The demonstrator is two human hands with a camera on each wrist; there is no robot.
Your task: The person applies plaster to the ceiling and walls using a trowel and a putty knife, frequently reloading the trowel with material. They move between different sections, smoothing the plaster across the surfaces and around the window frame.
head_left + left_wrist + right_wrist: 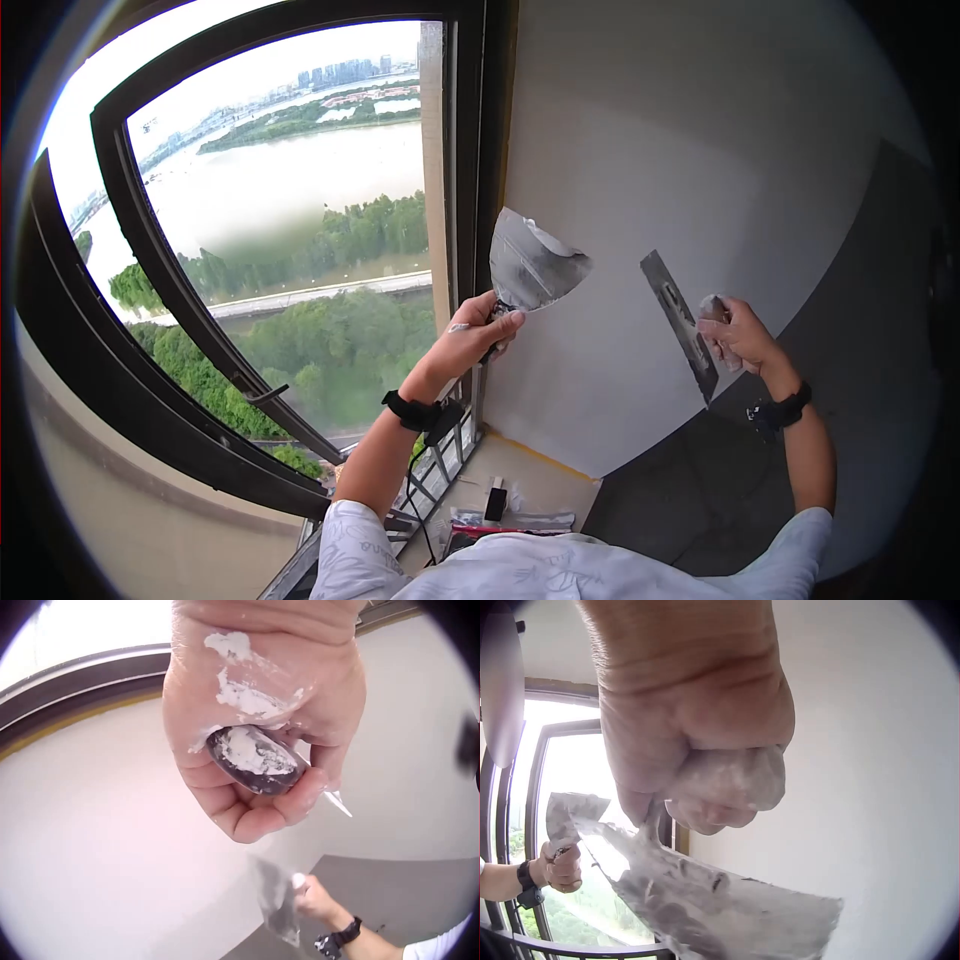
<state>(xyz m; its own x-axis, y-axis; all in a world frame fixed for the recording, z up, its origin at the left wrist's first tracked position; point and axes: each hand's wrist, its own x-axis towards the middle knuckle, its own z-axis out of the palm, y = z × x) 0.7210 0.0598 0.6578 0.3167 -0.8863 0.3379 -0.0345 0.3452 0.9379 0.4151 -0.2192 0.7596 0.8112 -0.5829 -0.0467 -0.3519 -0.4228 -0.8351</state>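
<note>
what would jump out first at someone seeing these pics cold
The big window on the left, looking out over a river and trees, catches the eye first. Right of it, in front of the white wall, the left hand grips a broad putty knife by its handle, blade up. Further right, the right hand grips a second plaster-smeared blade, seen edge-on in the head view.

You faced a white wall [640, 130] beside a tall, dark-framed window [300, 200]. Daylight came through it. Outside lay a river [290, 180], trees [330, 350] and a far skyline. Grey wall [700, 490] lay lower right. A yellow strip [540, 455] ran along the white wall's foot.
</note>
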